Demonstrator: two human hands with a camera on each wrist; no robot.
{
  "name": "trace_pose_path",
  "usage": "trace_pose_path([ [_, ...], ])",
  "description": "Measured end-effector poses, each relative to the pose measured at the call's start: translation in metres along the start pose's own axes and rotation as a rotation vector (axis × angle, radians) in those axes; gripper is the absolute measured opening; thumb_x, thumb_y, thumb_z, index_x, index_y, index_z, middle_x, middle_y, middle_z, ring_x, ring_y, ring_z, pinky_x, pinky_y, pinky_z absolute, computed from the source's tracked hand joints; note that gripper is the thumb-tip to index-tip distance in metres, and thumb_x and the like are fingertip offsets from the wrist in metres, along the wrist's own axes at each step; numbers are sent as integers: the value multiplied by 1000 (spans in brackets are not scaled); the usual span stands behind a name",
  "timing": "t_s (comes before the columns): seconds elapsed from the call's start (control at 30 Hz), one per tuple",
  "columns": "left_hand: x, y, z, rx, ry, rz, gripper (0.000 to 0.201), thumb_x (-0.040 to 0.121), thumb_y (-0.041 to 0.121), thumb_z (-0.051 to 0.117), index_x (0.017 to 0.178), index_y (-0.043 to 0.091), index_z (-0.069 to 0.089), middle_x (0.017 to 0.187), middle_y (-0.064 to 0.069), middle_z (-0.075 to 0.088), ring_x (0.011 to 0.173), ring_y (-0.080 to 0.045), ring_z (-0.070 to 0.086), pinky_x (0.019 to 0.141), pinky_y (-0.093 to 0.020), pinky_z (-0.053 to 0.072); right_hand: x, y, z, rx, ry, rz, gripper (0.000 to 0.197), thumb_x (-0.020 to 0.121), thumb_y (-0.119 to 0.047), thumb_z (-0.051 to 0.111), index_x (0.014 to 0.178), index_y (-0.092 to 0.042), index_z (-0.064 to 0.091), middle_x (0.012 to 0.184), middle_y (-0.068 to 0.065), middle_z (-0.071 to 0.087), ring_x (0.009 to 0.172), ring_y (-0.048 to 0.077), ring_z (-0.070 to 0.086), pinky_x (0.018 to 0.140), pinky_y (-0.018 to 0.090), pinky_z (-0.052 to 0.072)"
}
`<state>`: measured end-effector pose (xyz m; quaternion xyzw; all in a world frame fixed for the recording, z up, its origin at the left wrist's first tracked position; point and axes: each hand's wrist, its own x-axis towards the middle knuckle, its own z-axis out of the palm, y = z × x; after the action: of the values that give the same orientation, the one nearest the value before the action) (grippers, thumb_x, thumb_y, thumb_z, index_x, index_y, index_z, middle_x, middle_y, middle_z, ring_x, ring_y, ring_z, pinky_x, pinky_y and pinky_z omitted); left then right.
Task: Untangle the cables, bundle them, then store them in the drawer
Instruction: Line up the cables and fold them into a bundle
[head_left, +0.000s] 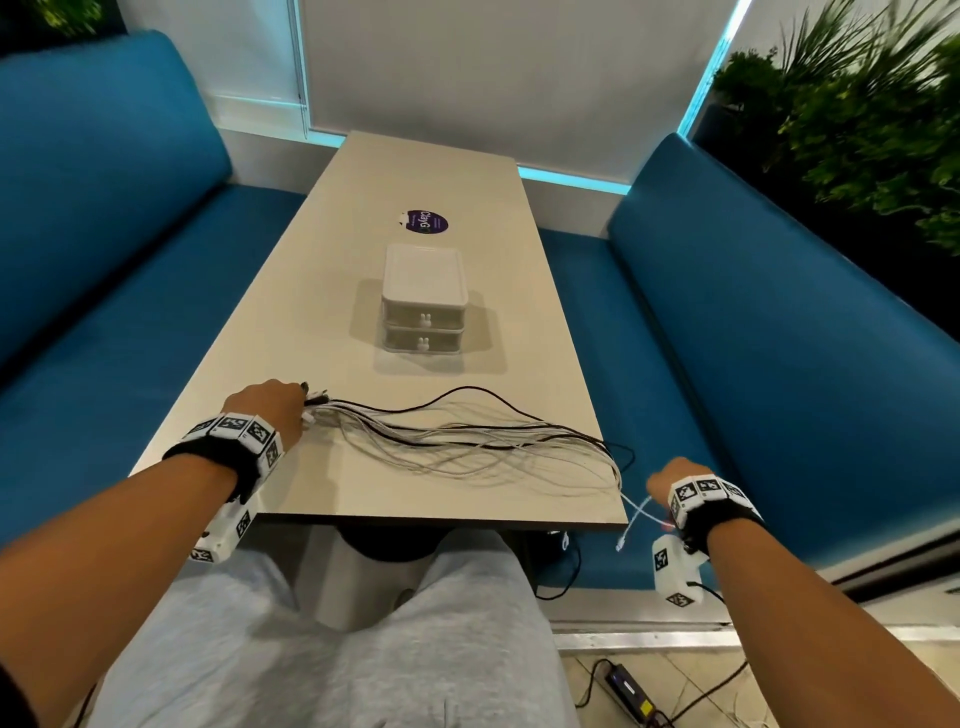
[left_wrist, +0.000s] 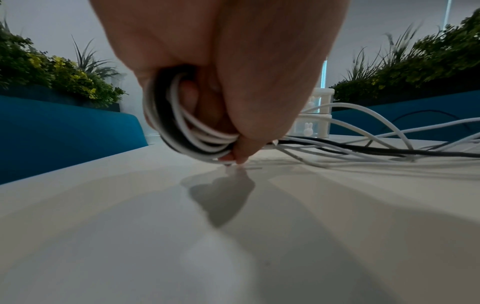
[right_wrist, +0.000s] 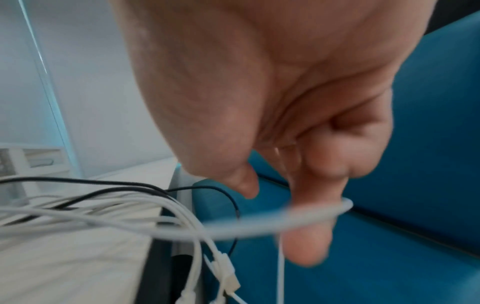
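A bunch of white and black cables (head_left: 467, 441) lies across the near end of the beige table (head_left: 426, 171), and its right ends hang over the table's right edge. My left hand (head_left: 283, 405) grips the bunch's left end. In the left wrist view, the fingers (left_wrist: 246, 127) curl round looped cables (left_wrist: 182, 131) just above the tabletop. My right hand (head_left: 662, 486) is beyond the table's front right corner, its curled fingers (right_wrist: 311, 242) hooking one white cable (right_wrist: 272, 224). Connector ends (right_wrist: 228, 277) dangle below. A small white two-drawer unit (head_left: 423, 301) stands mid-table with both drawers closed.
Blue benches (head_left: 753, 364) run along both sides of the table. A purple sticker (head_left: 427, 222) lies behind the drawer unit. Plants (head_left: 857, 130) stand at the far right. A power adapter (head_left: 631, 688) with black leads is on the floor under the right corner.
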<state>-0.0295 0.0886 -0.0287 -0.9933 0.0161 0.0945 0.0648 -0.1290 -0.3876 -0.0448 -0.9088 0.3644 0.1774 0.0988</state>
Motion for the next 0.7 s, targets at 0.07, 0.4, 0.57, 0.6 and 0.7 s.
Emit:
trace_pose_path([
  [0.07,0,6,-3,-44,14,14,21,97,24,48,105,11,61,78,-1,50,73,-25,56,65,-30,47,0,-11,0,92,65,-24,19,90,-25,51,89,-7,55,99,16,64,80,32,60,70,31,49],
  [0.4,-6,49,-39,-282,-9,357,58,78,57,71,115,14,58,110,-8,65,92,-26,60,77,-32,48,-49,-108,-10,409,265,-650,35,99,-23,43,132,-16,52,127,8,54,110,22,55,91,28,41],
  [0.57,-17,53,-60,-525,-5,427,46,78,40,76,111,18,53,94,-1,61,81,-18,54,67,-27,39,-91,-152,-9,396,238,-893,36,98,-36,43,127,-19,58,121,2,53,105,16,56,95,31,45],
  [0.6,-19,53,-66,-631,0,411,28,84,32,70,102,18,53,87,-1,59,76,-19,52,62,-28,36,-97,-159,-7,379,221,-933,40,97,-44,44,125,-21,59,121,0,52,106,15,55,96,34,46],
  [0.7,-28,53,-81,-941,35,400,7,98,23,53,98,16,55,81,1,57,76,-19,50,65,-30,35,-121,-175,-4,261,199,-1062,62,86,-71,43,127,-28,59,131,-4,50,121,14,46,105,37,39],
])
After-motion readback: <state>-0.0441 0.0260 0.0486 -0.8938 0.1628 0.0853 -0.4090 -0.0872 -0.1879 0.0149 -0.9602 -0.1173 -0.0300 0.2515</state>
